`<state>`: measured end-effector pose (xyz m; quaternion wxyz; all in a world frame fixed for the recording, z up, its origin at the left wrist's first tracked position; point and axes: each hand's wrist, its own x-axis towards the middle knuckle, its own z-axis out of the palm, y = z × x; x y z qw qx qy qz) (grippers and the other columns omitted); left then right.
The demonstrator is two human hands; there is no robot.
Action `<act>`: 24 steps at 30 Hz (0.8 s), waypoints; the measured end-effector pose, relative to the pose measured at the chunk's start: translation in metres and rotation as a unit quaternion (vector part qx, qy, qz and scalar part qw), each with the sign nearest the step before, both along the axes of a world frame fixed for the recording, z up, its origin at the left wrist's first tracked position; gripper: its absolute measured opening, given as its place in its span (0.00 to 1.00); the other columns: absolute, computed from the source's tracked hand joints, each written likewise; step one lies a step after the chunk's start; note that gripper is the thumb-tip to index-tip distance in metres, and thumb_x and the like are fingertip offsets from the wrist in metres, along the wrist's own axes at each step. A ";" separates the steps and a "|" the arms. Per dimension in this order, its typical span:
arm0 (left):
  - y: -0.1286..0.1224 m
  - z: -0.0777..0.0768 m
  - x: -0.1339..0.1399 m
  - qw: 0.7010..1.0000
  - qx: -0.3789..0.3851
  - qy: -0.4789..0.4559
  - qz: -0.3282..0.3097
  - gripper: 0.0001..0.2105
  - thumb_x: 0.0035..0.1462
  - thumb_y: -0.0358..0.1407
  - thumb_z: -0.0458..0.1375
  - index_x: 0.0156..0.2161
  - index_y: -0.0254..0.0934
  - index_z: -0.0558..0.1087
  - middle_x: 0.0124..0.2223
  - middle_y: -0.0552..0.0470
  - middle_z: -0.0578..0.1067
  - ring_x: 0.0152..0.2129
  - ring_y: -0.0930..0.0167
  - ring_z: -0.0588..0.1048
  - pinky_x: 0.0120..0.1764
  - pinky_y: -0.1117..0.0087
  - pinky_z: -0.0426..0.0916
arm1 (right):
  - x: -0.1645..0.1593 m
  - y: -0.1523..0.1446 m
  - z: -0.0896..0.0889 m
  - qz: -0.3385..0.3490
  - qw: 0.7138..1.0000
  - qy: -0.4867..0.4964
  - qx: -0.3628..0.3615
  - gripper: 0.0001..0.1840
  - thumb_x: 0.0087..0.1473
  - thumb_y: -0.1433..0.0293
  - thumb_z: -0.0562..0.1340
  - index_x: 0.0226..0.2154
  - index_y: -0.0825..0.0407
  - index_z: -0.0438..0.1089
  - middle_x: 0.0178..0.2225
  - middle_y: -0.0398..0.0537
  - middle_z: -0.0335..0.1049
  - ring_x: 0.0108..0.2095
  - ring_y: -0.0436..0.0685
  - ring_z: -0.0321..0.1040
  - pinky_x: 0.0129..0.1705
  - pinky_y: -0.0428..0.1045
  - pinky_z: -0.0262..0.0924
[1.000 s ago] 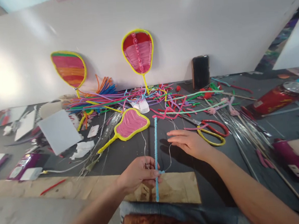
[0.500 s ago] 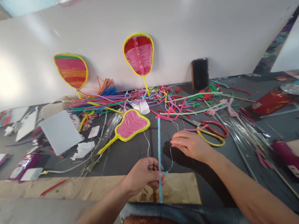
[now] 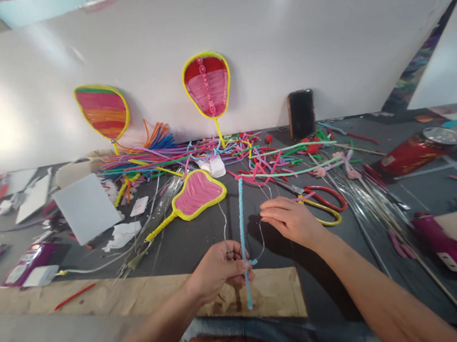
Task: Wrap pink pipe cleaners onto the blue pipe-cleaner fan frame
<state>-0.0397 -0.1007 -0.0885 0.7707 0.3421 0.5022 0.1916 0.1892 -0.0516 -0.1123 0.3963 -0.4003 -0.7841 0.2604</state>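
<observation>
My left hand [image 3: 230, 265] pinches a light blue, twisted pipe cleaner stick [image 3: 242, 217] near its lower part. The stick stands roughly upright, with pink at its top end. A short blue stub [image 3: 253, 262] sticks out sideways at my fingertips. From there a thin pale wire [image 3: 263, 239] curves up to the fingertips of my right hand [image 3: 290, 219], which are closed on it. Another length of pale wire [image 3: 224, 221] rises left of the stick toward a pink fan [image 3: 198, 193] with a yellow rim, lying on the dark table.
Scissors [image 3: 326, 203] with red and yellow handles lie beyond my right hand. Two more fans [image 3: 208, 88] lean against the white board, near a phone [image 3: 302, 114]. Tangled pipe cleaners [image 3: 160, 156] spread behind. A red can [image 3: 419, 151] and a purple glue-gun-like tool [image 3: 450, 248] are right.
The view has shifted slightly, so the background sits a little further left. Both hands keep nearly the same pose, and the stick's lower end has swung slightly right.
</observation>
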 end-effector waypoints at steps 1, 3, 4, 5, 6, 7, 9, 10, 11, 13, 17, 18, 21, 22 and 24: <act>0.001 0.001 0.001 1.000 0.000 0.000 0.010 0.20 0.38 0.41 0.69 0.32 0.33 0.66 0.24 0.52 0.75 0.19 0.75 0.73 0.21 0.78 0.66 | -0.001 0.000 0.001 -0.024 0.999 0.041 -0.026 0.11 0.54 0.70 0.61 0.41 0.44 0.72 0.45 0.51 0.70 0.38 0.57 0.69 0.41 0.56 0.64; 0.004 0.003 0.002 0.999 0.004 0.001 0.034 0.21 0.36 0.41 0.70 0.32 0.33 0.66 0.24 0.54 0.74 0.21 0.74 0.75 0.22 0.78 0.67 | -0.004 -0.001 0.003 -0.084 0.980 0.154 -0.096 0.18 0.53 0.68 0.63 0.47 0.44 0.66 0.47 0.51 0.68 0.36 0.55 0.68 0.37 0.53 0.65; 0.006 0.004 0.004 0.999 0.010 0.000 0.044 0.21 0.36 0.41 0.71 0.32 0.33 0.67 0.24 0.54 0.73 0.22 0.73 0.75 0.22 0.78 0.67 | -0.005 -0.001 0.004 -0.104 0.962 0.210 -0.142 0.19 0.52 0.67 0.63 0.48 0.45 0.65 0.45 0.51 0.68 0.33 0.53 0.68 0.34 0.51 0.65; 0.008 0.005 0.005 0.999 0.014 -0.002 0.052 0.21 0.35 0.41 0.71 0.32 0.33 0.67 0.24 0.55 0.73 0.23 0.73 0.76 0.22 0.78 0.67 | -0.006 -0.001 0.005 -0.113 0.940 0.259 -0.190 0.18 0.52 0.65 0.63 0.46 0.46 0.65 0.42 0.49 0.70 0.30 0.51 0.67 0.30 0.49 0.64; 0.010 0.005 0.007 0.998 0.019 -0.005 0.057 0.21 0.35 0.40 0.71 0.32 0.33 0.67 0.25 0.55 0.73 0.23 0.72 0.76 0.22 0.79 0.67 | -0.008 -0.001 0.005 -0.107 0.919 0.293 -0.243 0.17 0.52 0.62 0.63 0.44 0.48 0.65 0.38 0.48 0.70 0.26 0.49 0.65 0.27 0.48 0.62; 0.011 0.005 0.010 0.998 0.022 -0.008 0.060 0.21 0.36 0.40 0.71 0.32 0.33 0.67 0.25 0.56 0.72 0.24 0.72 0.77 0.23 0.79 0.68 | -0.009 -0.002 0.005 -0.086 0.898 0.311 -0.299 0.16 0.51 0.61 0.64 0.42 0.50 0.66 0.36 0.48 0.71 0.23 0.47 0.62 0.24 0.46 0.58; 0.013 0.005 0.016 0.998 0.028 -0.011 0.061 0.21 0.36 0.40 0.71 0.32 0.32 0.67 0.25 0.56 0.72 0.24 0.73 0.77 0.24 0.79 0.68 | -0.012 -0.003 0.005 -0.028 0.861 0.319 -0.396 0.19 0.49 0.59 0.65 0.40 0.53 0.68 0.36 0.50 0.72 0.19 0.43 0.57 0.19 0.43 0.51; 0.014 0.005 0.019 0.998 0.029 -0.011 0.060 0.21 0.37 0.40 0.71 0.32 0.32 0.67 0.25 0.56 0.72 0.24 0.73 0.77 0.25 0.78 0.68 | -0.014 -0.004 0.005 -0.009 0.844 0.322 -0.428 0.20 0.48 0.60 0.66 0.41 0.53 0.68 0.36 0.50 0.72 0.18 0.42 0.55 0.18 0.43 0.47; 0.014 0.004 0.022 0.998 0.030 -0.009 0.059 0.21 0.36 0.40 0.71 0.33 0.32 0.67 0.25 0.56 0.72 0.24 0.73 0.76 0.25 0.78 0.68 | -0.015 -0.005 0.006 0.004 0.831 0.326 -0.450 0.20 0.47 0.61 0.67 0.41 0.54 0.69 0.35 0.50 0.73 0.17 0.41 0.53 0.18 0.42 0.44; 0.013 0.002 0.026 0.998 0.030 -0.005 0.054 0.22 0.36 0.41 0.70 0.33 0.33 0.67 0.25 0.56 0.72 0.24 0.73 0.76 0.25 0.78 0.68 | -0.018 -0.006 0.007 0.008 0.812 0.347 -0.468 0.18 0.46 0.62 0.68 0.38 0.54 0.70 0.31 0.48 0.73 0.16 0.40 0.51 0.17 0.42 0.41; 0.013 0.003 0.012 0.999 0.031 0.028 0.002 0.22 0.38 0.45 0.69 0.34 0.33 0.67 0.26 0.55 0.73 0.23 0.73 0.75 0.25 0.77 0.67 | -0.021 -0.010 0.007 0.017 0.777 0.378 -0.503 0.14 0.47 0.62 0.67 0.34 0.55 0.70 0.25 0.43 0.70 0.15 0.40 0.51 0.16 0.40 0.38; 0.014 0.006 0.003 0.997 0.035 0.049 -0.040 0.22 0.39 0.46 0.68 0.34 0.33 0.68 0.25 0.55 0.73 0.21 0.74 0.74 0.25 0.76 0.66 | -0.021 -0.011 0.006 0.024 0.770 0.375 -0.516 0.14 0.47 0.62 0.67 0.33 0.55 0.70 0.24 0.42 0.69 0.15 0.40 0.50 0.15 0.40 0.39; 0.023 0.025 -0.025 0.956 0.091 0.146 -0.239 0.18 0.47 0.49 0.61 0.28 0.32 0.70 0.20 0.55 0.71 0.16 0.76 0.69 0.21 0.77 0.61 | -0.025 -0.014 0.004 0.040 0.772 0.329 -0.543 0.15 0.48 0.61 0.66 0.34 0.56 0.69 0.23 0.41 0.68 0.14 0.40 0.51 0.14 0.40 0.42; 0.028 0.033 -0.031 0.923 0.147 0.202 -0.293 0.18 0.51 0.48 0.58 0.26 0.32 0.71 0.19 0.55 0.71 0.16 0.76 0.69 0.21 0.77 0.60 | -0.026 -0.015 0.004 0.043 0.780 0.306 -0.544 0.15 0.48 0.60 0.65 0.34 0.56 0.69 0.23 0.40 0.68 0.14 0.40 0.51 0.14 0.40 0.43; 0.043 0.047 -0.035 0.849 0.310 0.321 -0.282 0.19 0.59 0.46 0.51 0.25 0.34 0.71 0.20 0.55 0.72 0.18 0.74 0.71 0.24 0.76 0.62 | -0.030 -0.017 0.004 0.042 0.801 0.259 -0.538 0.16 0.49 0.59 0.63 0.35 0.56 0.68 0.23 0.40 0.67 0.14 0.41 0.51 0.13 0.40 0.45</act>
